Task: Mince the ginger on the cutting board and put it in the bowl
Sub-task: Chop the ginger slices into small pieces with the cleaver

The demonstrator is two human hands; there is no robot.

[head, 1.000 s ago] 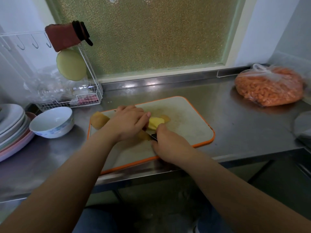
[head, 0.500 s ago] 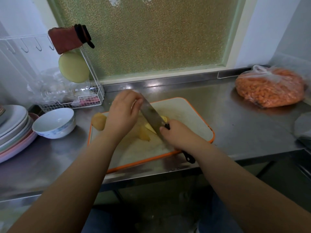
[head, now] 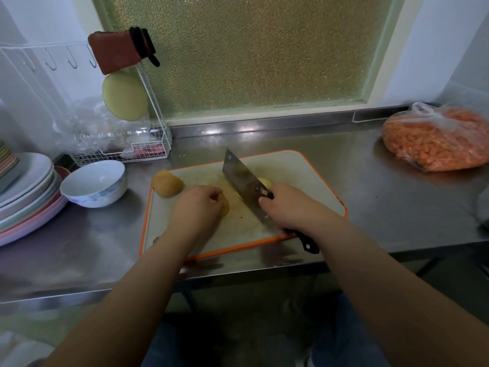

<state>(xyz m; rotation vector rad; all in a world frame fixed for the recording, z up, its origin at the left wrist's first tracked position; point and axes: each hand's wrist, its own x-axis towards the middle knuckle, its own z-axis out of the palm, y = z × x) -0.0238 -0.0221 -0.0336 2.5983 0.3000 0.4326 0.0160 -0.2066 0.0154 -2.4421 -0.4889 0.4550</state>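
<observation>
On the orange-rimmed white cutting board (head: pixel 304 181), the left hand (head: pixel 197 207) curls over a yellow ginger piece (head: pixel 224 205) just left of the steel cleaver (head: pixel 243 185), which the right hand (head: pixel 293 207) grips, blade angled away.

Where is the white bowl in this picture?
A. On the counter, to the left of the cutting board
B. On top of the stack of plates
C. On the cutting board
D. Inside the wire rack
A: the white bowl stands on the steel counter, left of the cutting board and beside the plates.
</observation>
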